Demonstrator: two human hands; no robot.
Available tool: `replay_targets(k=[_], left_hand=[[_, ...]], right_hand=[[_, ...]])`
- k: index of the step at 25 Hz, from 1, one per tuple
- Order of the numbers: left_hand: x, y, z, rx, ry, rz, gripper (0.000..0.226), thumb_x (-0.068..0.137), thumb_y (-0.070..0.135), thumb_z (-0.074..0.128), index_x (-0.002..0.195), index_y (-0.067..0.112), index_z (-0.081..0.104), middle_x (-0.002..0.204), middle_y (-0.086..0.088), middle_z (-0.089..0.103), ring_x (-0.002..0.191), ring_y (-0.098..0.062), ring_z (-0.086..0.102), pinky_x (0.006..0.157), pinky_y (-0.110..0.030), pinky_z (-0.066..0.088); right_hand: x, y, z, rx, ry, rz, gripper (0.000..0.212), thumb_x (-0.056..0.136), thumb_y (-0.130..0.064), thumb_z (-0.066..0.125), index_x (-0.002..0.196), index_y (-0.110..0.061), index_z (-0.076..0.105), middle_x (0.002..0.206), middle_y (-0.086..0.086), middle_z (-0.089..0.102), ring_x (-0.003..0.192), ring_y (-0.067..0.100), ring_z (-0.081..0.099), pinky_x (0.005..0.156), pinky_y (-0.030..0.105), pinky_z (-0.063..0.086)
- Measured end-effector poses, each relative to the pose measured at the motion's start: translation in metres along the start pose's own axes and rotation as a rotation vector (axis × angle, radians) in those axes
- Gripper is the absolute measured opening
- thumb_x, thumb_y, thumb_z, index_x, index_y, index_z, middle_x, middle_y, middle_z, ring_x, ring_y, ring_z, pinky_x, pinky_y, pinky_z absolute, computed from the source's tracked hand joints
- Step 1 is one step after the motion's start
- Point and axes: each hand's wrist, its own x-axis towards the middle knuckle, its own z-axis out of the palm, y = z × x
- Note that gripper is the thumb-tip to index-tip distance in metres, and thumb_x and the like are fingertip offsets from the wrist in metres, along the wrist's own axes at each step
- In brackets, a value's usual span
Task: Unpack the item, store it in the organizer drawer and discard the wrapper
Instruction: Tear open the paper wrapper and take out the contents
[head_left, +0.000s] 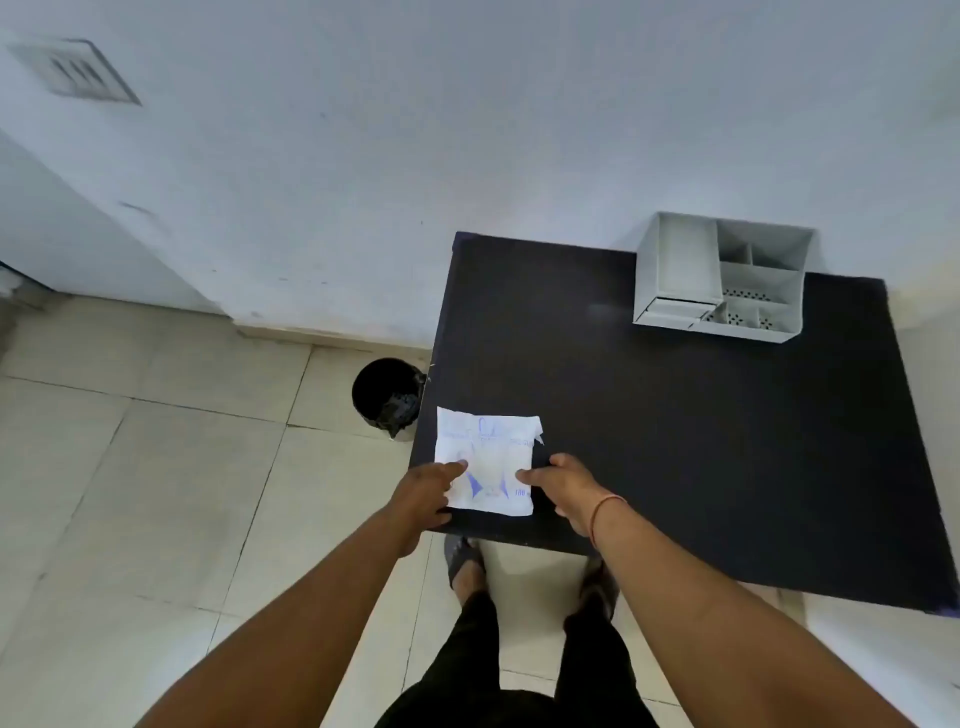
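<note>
Wrapper (485, 460) bears blurred blue print, perhaps reading "100".

Left hand (423, 491): arm extended forward, forefinger stretched out and pointing ahead, remaining fingers curled under, palm down. Right hand (558, 480): arm extended forward, knuckles up, fingers bent downward, a thin red thread around the wrist. Both forearms bare, converging toward the middle, hands near each other but apart.
</note>
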Motion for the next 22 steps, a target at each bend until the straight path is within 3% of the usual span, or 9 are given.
replay_targets(k=[2, 5, 8, 10, 11, 13, 15, 19, 22], left_hand=[[0.009, 0.003, -0.001, -0.036, -0.004, -0.026, 0.063, 0.098, 0.048, 0.07, 0.146, 0.012, 0.051, 0.143, -0.014, 0.059, 0.129, -0.034, 0.059, 0.111, -0.051, 0.053], [0.017, 0.007, -0.005, -0.09, -0.016, -0.048, 0.072, 0.094, 0.056, 0.07, 0.147, 0.01, 0.053, 0.142, -0.016, 0.062, 0.124, -0.035, 0.064, 0.108, -0.05, 0.056], [0.014, 0.022, -0.006, -0.361, -0.175, -0.092, 0.092, 0.086, 0.079, 0.063, 0.145, 0.008, 0.059, 0.14, -0.021, 0.068, 0.124, -0.042, 0.068, 0.11, -0.056, 0.054], [0.003, 0.037, -0.003, -0.516, -0.366, -0.071, 0.089, 0.088, 0.08, 0.056, 0.141, 0.009, 0.067, 0.138, -0.021, 0.07, 0.127, -0.043, 0.064, 0.117, -0.063, 0.043], [-0.004, 0.046, 0.001, -0.537, -0.43, -0.045, 0.077, 0.092, 0.069, 0.061, 0.141, 0.01, 0.067, 0.136, -0.021, 0.07, 0.125, -0.043, 0.063, 0.118, -0.062, 0.04], [-0.015, 0.06, 0.012, -0.46, -0.469, 0.001, 0.062, 0.092, 0.035, 0.074, 0.146, 0.007, 0.062, 0.135, -0.025, 0.068, 0.121, -0.045, 0.064, 0.115, -0.062, 0.044], [-0.024, 0.074, 0.024, -0.373, -0.445, 0.055, 0.063, 0.087, 0.012, 0.075, 0.147, 0.005, 0.059, 0.139, -0.025, 0.067, 0.121, -0.048, 0.066, 0.105, -0.061, 0.054], [-0.038, 0.095, 0.038, -0.368, -0.482, 0.171, 0.05, 0.094, 0.001, 0.065, 0.143, 0.009, 0.062, 0.138, -0.022, 0.07, 0.121, -0.047, 0.068, 0.092, -0.057, 0.061], [-0.048, 0.109, 0.042, -0.369, -0.491, 0.176, 0.041, 0.098, -0.001, 0.06, 0.137, 0.009, 0.064, 0.125, -0.018, 0.075, 0.113, -0.043, 0.071, 0.089, -0.055, 0.061]], right_hand=[[0.014, -0.003, 0.008, 0.028, -0.016, 0.017, 0.045, 0.09, -0.015, 0.078, 0.129, -0.015, 0.056, 0.127, 0.003, 0.066, 0.088, 0.013, 0.059, 0.066, 0.029, 0.044], [0.024, -0.013, 0.019, 0.001, -0.09, -0.045, 0.027, 0.093, -0.009, 0.073, 0.119, -0.014, 0.069, 0.127, 0.011, 0.073, 0.091, 0.019, 0.069, 0.073, 0.034, 0.056], [-0.001, -0.027, 0.013, -0.504, 0.08, -0.569, 0.022, 0.093, -0.015, 0.07, 0.114, -0.014, 0.076, 0.109, 0.006, 0.069, 0.097, 0.024, 0.066, 0.081, 0.024, 0.053], [-0.033, -0.023, 0.003, -0.892, 0.203, -0.966, 0.026, 0.088, -0.017, 0.07, 0.112, -0.023, 0.078, 0.116, 0.005, 0.066, 0.108, 0.025, 0.061, 0.091, 0.032, 0.051], [-0.05, -0.022, -0.004, -0.996, 0.197, -1.041, 0.03, 0.086, -0.02, 0.071, 0.114, -0.029, 0.078, 0.127, 0.003, 0.065, 0.119, 0.025, 0.058, 0.102, 0.039, 0.049], [-0.084, -0.025, -0.021, -0.99, 0.148, -0.949, 0.045, 0.083, -0.028, 0.068, 0.127, -0.035, 0.069, 0.144, -0.002, 0.058, 0.137, 0.021, 0.048, 0.118, 0.047, 0.037], [-0.105, -0.034, -0.042, -0.761, 0.173, -0.757, 0.053, 0.084, -0.031, 0.068, 0.136, -0.032, 0.06, 0.14, -0.008, 0.058, 0.137, 0.016, 0.044, 0.119, 0.045, 0.035], [-0.113, -0.051, -0.07, -0.798, 0.265, -0.626, 0.035, 0.087, -0.049, 0.069, 0.118, -0.033, 0.064, 0.095, -0.023, 0.062, 0.128, 0.01, 0.043, 0.111, 0.042, 0.039], [-0.114, -0.055, -0.075, -0.843, 0.189, -0.485, 0.034, 0.086, -0.059, 0.07, 0.11, -0.035, 0.069, 0.1, -0.015, 0.064, 0.126, 0.013, 0.044, 0.108, 0.045, 0.044]])
